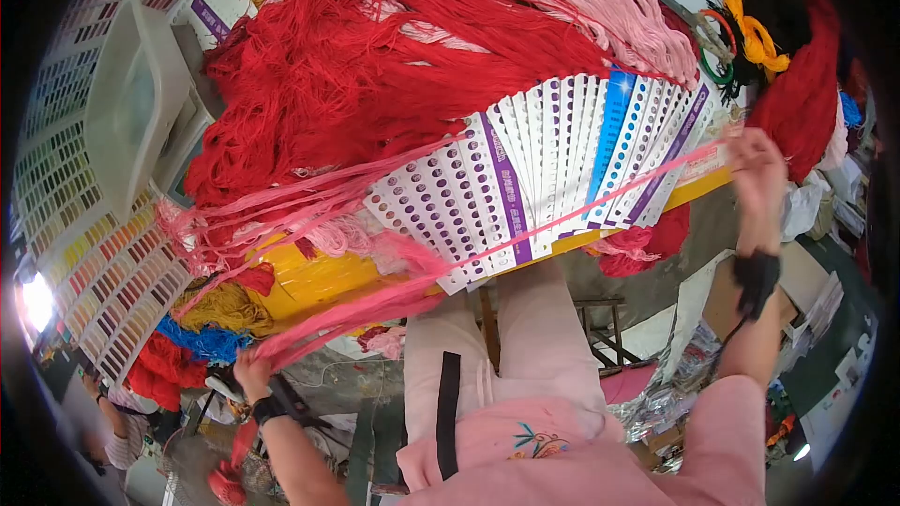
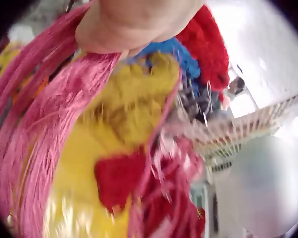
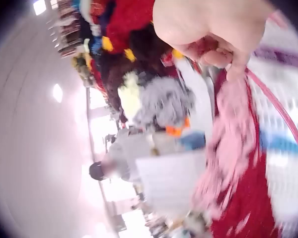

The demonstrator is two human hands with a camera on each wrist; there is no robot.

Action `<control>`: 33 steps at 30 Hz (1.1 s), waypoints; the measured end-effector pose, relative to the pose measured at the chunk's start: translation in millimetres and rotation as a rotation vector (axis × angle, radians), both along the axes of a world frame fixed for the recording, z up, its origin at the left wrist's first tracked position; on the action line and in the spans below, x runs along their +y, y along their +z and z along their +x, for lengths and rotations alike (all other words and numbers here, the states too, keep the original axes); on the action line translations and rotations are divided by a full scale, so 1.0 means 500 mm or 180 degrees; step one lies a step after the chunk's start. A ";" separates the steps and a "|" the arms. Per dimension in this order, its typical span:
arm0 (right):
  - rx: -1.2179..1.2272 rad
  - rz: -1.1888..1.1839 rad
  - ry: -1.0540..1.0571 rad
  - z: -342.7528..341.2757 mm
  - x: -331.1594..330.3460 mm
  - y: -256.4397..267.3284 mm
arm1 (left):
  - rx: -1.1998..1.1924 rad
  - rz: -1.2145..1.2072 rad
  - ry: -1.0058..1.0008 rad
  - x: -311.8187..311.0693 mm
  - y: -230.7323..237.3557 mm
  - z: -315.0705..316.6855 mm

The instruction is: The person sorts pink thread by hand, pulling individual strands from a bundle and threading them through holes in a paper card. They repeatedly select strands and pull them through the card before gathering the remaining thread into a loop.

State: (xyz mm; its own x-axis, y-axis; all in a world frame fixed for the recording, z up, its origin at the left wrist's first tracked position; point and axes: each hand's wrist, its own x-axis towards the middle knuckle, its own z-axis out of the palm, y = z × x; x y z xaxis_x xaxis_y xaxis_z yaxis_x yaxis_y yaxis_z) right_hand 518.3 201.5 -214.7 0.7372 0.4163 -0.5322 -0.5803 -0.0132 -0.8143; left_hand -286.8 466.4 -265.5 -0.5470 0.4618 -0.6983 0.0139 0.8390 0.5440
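Lengthwise, pink yarn (image 1: 530,236) runs roughly along desk's (image 1: 314,292) near edge, over fanned cards (image 1: 553,145), left hand (image 1: 252,375) to right hand (image 1: 756,164); both grip it. Left fingers partly cut off in wrist view.

Pink short-sleeved top (image 1: 544,431) with embroidery, pale trousers (image 1: 548,328), black wristbands (image 1: 756,283).
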 end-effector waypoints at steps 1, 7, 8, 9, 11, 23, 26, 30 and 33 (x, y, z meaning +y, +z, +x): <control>0.0370 0.0315 0.0249 0.147 -0.118 -0.012 | 0.0622 0.0067 -0.0991 -0.027 0.046 -0.034; -0.1927 0.0113 0.0374 0.101 -0.026 0.059 | -0.3188 0.0744 0.0395 0.061 0.074 0.352; -0.1679 -0.0177 0.0112 0.022 0.023 0.004 | -0.4025 0.0041 0.0652 0.049 0.082 0.494; -0.1940 -0.0774 0.0990 -0.052 0.081 -0.023 | -0.4295 -0.0182 0.0718 0.026 0.044 0.571; -0.2467 -0.0793 0.1966 -0.184 0.189 -0.081 | -0.3108 -0.0653 -0.0467 -0.012 0.053 0.769; -0.3316 -0.0898 0.1782 -0.336 0.285 -0.196 | -0.0730 0.1047 -0.4716 -0.087 -0.080 1.021; -0.3990 -0.0526 0.2506 -0.358 0.278 -0.196 | -0.1378 0.0180 -0.3763 -0.076 -0.038 1.032; -0.3776 -0.0472 0.2690 -0.372 0.274 -0.178 | -0.1850 -0.0201 -0.3070 -0.070 -0.046 1.041; -0.3514 -0.0218 0.2591 -0.357 0.276 -0.192 | -0.1575 0.0060 -0.3414 -0.084 -0.090 1.032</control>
State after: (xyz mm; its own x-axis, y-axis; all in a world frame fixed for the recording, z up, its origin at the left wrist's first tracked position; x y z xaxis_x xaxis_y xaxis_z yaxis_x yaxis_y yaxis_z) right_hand 340.1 339.6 -310.7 0.3496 0.9280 0.1291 0.5534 -0.0933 -0.8277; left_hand 229.1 424.2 -310.7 0.4549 0.5330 -0.7134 0.4908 0.5184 0.7002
